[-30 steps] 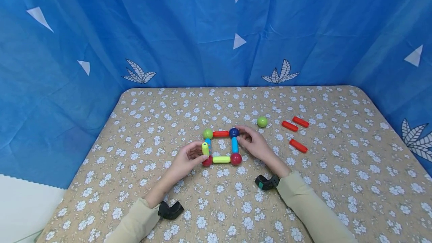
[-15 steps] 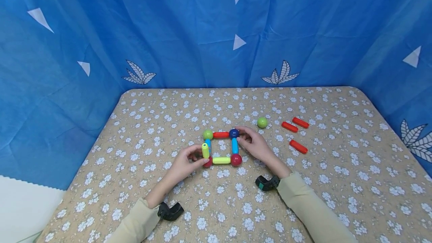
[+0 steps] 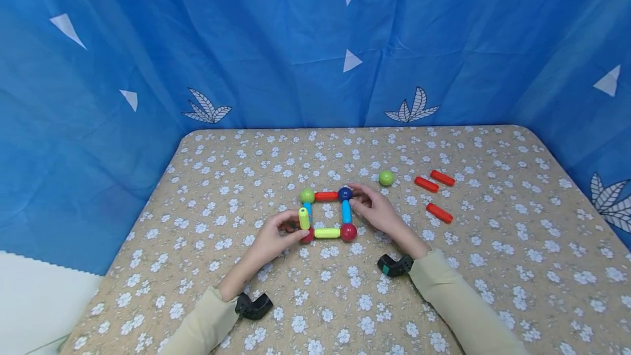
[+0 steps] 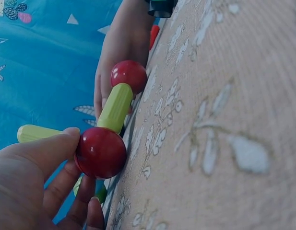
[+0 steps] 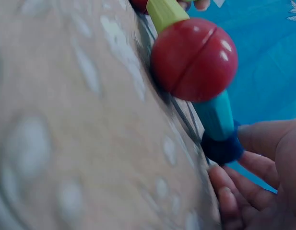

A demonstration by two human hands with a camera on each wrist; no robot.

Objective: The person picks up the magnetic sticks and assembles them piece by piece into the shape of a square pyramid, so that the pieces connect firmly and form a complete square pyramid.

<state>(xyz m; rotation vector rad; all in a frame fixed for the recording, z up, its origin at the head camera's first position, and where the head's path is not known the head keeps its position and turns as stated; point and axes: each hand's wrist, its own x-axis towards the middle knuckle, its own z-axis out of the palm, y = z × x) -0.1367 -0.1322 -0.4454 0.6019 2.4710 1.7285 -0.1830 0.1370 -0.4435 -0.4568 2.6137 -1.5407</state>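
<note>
A square of magnetic rods and balls lies on the table. At its near left corner my left hand (image 3: 273,237) grips a red ball (image 4: 100,153), thumb on one side and fingers curled under. From that ball a yellow-green rod (image 3: 304,218) stands upright. Another yellow-green rod (image 3: 327,233) runs along the near side to a second red ball (image 3: 348,232). My right hand (image 3: 373,208) holds the dark blue ball (image 3: 345,194) at the far right corner between thumb and fingers. Light blue rods (image 3: 346,212) form the sides. A red rod (image 3: 326,196) joins the blue ball to a green ball (image 3: 307,195).
A loose green ball (image 3: 386,178) sits right of the square, towards the back. Farther right lie a few loose red rods (image 3: 439,213). A flowered cloth (image 3: 296,295) covers the table, and a blue curtain (image 3: 276,43) hangs behind it.
The head view has shifted slightly, so the scene sits a little farther right. Both hands keep their hold on the same balls.
</note>
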